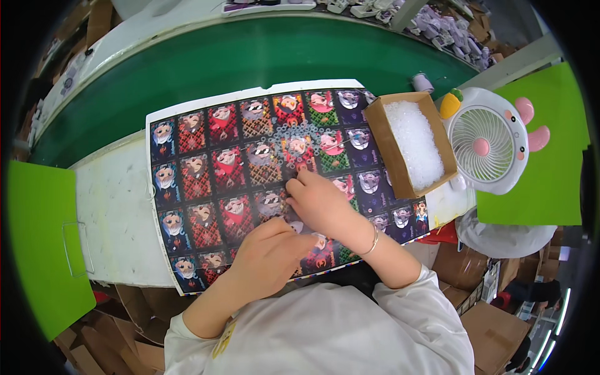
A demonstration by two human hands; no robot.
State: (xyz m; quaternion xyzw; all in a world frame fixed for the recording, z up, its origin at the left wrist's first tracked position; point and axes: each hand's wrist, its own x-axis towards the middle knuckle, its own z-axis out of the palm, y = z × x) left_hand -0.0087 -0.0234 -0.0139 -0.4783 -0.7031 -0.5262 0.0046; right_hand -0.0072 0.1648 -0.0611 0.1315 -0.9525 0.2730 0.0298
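A large sheet (212, 206) printed with rows of cartoon character cards lies on the worktable. On its upper middle is a loose scatter of small translucent rings (294, 140). My right hand (320, 201) rests over the sheet just below the rings, its fingers bent and closed together, the fingertips at the scatter's lower edge. Closer to my body, my left hand (269, 255) is curled with its fingers pressed together, beside my right hand. Whatever either hand grips is hidden or too small to make out.
A cardboard box (414, 147) filled with small clear pieces stands on the sheet's right edge. Beside it is a white fan (481, 147) with pink ears. A green conveyor belt (237, 59) runs behind the table, and green panels (44, 250) flank it. Cardboard boxes lie below.
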